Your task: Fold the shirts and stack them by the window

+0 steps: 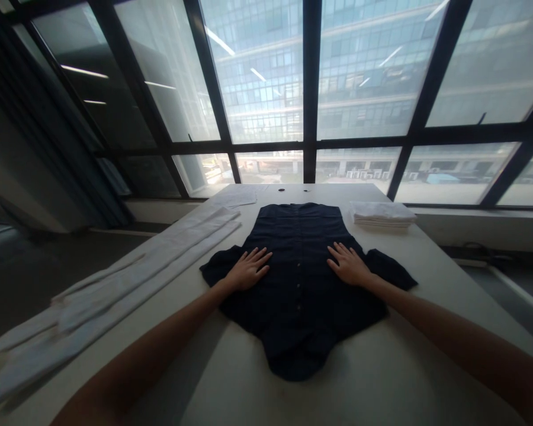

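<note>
A dark navy button-up shirt (298,296) lies spread out on the white table (190,355), with its row of small buttons facing up along the middle. Its curved hem points toward me, and its short sleeves stick out to both sides. My left hand (247,270) rests flat on the shirt's left side near that sleeve, fingers spread. On the other side, my right hand (349,264) lies flat with fingers apart, close to the right sleeve. Neither hand grips the fabric.
Long folded white cloths (128,290) run along the table's left edge. A stack of folded white cloth (382,214) sits at the back right. Two small dark items, one being a round disc (281,190), are at the far edge. Large windows (266,71) stand behind the table.
</note>
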`<act>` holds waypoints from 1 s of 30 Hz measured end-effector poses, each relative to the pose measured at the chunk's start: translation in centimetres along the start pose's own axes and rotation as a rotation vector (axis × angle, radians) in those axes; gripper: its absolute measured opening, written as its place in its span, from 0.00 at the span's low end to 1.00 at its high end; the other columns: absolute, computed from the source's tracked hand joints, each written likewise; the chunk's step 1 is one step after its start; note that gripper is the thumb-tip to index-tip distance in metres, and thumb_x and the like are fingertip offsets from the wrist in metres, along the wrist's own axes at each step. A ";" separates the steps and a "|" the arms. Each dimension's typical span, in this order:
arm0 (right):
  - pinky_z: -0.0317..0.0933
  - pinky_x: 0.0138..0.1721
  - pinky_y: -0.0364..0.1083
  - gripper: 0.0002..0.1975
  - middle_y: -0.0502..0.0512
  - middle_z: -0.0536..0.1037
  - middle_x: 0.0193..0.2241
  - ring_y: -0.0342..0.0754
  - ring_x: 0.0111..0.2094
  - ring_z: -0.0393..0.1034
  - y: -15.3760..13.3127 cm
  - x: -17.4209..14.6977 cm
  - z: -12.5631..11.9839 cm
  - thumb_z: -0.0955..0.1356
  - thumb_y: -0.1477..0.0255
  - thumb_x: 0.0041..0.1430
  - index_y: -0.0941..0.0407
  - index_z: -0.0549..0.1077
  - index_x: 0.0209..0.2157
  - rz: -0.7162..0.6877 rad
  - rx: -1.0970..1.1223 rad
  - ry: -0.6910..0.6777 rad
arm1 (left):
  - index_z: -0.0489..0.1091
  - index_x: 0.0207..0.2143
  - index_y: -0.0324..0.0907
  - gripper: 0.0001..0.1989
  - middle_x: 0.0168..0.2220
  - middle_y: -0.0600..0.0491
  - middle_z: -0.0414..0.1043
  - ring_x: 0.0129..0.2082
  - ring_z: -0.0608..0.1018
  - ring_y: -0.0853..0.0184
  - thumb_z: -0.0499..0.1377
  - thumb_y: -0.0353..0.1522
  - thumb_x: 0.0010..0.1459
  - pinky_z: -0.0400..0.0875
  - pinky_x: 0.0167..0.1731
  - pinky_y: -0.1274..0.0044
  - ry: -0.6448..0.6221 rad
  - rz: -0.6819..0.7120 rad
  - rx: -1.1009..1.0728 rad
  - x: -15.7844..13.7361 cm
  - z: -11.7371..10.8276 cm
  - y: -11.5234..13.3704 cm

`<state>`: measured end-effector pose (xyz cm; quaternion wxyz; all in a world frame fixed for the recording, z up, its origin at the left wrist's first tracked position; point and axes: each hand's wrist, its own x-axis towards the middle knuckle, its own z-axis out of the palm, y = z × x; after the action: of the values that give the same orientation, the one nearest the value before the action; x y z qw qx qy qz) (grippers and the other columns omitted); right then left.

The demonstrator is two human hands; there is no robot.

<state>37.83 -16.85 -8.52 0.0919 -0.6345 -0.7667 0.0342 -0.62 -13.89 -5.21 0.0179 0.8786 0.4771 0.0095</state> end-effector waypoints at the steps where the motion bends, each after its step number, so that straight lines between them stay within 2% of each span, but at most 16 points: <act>1: 0.37 0.69 0.60 0.34 0.60 0.48 0.72 0.56 0.72 0.38 0.2 1.0 -0.1 0.54 0.54 0.70 0.56 0.54 0.71 0.007 -0.004 -0.006 | 0.48 0.72 0.56 0.29 0.73 0.57 0.40 0.73 0.46 0.56 0.42 0.47 0.72 0.42 0.68 0.58 -0.001 -0.003 0.001 1.1 0.0 -0.6; 5: 0.37 0.69 0.59 0.33 0.59 0.47 0.72 0.55 0.72 0.37 0.8 4.1 -0.3 0.54 0.55 0.71 0.56 0.53 0.71 0.028 -0.012 -0.017 | 0.48 0.72 0.56 0.29 0.73 0.57 0.41 0.73 0.46 0.56 0.42 0.47 0.72 0.42 0.68 0.58 -0.006 -0.011 -0.007 4.4 0.0 -2.4; 8: 0.38 0.69 0.58 0.33 0.60 0.49 0.72 0.54 0.72 0.38 1.1 4.9 -0.2 0.54 0.56 0.71 0.57 0.54 0.70 0.023 -0.009 -0.012 | 0.48 0.71 0.56 0.29 0.73 0.57 0.41 0.73 0.46 0.56 0.42 0.47 0.72 0.41 0.68 0.59 -0.012 -0.005 -0.014 5.3 0.1 -3.0; 16: 0.40 0.68 0.57 0.30 0.64 0.55 0.70 0.56 0.71 0.44 1.1 4.0 0.1 0.55 0.61 0.72 0.60 0.59 0.68 0.055 -0.002 0.041 | 0.54 0.70 0.50 0.28 0.72 0.53 0.47 0.72 0.50 0.60 0.41 0.46 0.72 0.44 0.68 0.63 0.063 -0.010 -0.055 4.8 0.7 -3.1; 30: 0.44 0.67 0.56 0.28 0.67 0.58 0.68 0.58 0.70 0.49 1.4 3.5 -0.3 0.58 0.63 0.71 0.62 0.63 0.66 0.021 0.040 0.068 | 0.58 0.68 0.46 0.28 0.71 0.50 0.52 0.71 0.53 0.55 0.42 0.45 0.71 0.49 0.67 0.59 0.113 -0.001 -0.106 4.9 1.3 -3.3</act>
<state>38.64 -13.15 -8.14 0.1301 -0.6413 -0.7556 0.0288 -0.64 -7.99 -6.68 0.0374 0.8742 0.4767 0.0846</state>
